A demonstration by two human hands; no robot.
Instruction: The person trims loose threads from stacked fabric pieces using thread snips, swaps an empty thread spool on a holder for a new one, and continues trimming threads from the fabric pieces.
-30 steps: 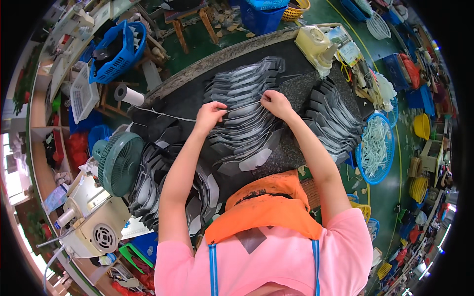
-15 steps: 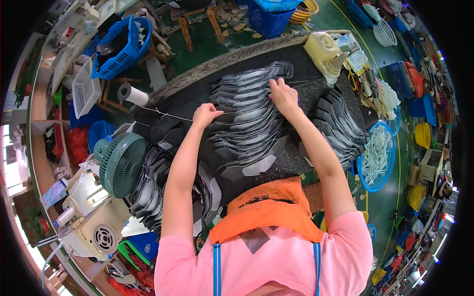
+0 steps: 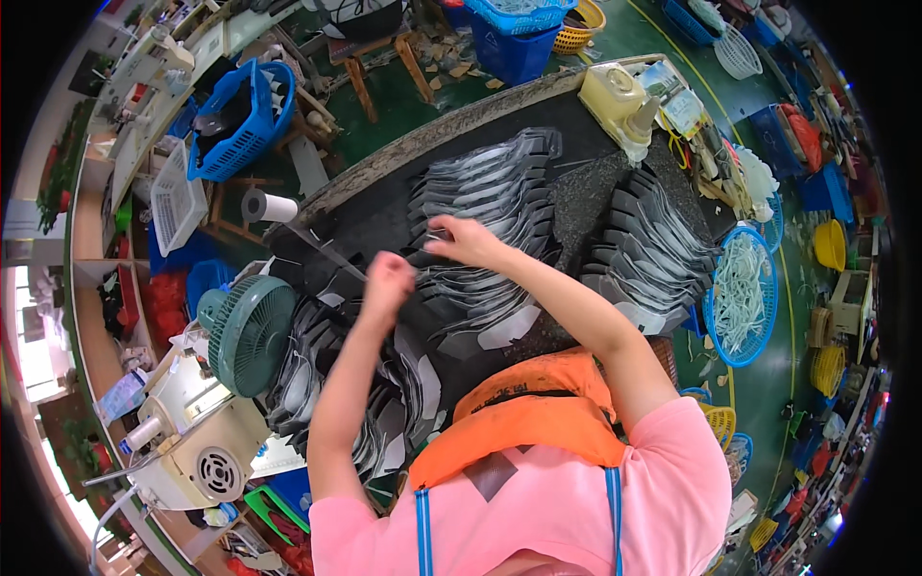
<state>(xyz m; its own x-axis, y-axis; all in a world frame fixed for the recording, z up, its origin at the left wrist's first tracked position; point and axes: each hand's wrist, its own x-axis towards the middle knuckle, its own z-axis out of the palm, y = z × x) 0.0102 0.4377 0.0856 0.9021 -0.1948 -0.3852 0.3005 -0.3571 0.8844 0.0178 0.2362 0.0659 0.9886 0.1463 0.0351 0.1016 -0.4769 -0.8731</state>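
Note:
A long row of overlapping dark grey cut pieces with whitish faces (image 3: 485, 197) lies on the black tabletop (image 3: 384, 206). My left hand (image 3: 389, 281), blurred by motion, is closed at the row's left edge. A pale string or tape (image 3: 331, 252), also blurred, runs to it from the white spool (image 3: 274, 208). Over the same edge is my right hand (image 3: 468, 241), close to the left one, with fingers bent together; whatever is between them is too small to make out. Similar pieces lie in a row to the right (image 3: 653, 254) and in piles to the left (image 3: 312, 350).
A green fan (image 3: 252, 334) and a cream sewing machine (image 3: 206, 456) stand at left. At the far right corner sits a cream machine (image 3: 615, 94). A blue basket of white strips (image 3: 740, 298) is beyond the right edge. An orange apron (image 3: 523, 408) covers my front.
My right hand has come from the row's far right edge to its left side, beside my left hand. The left hand has dropped slightly nearer me, and the string now slants more steeply.

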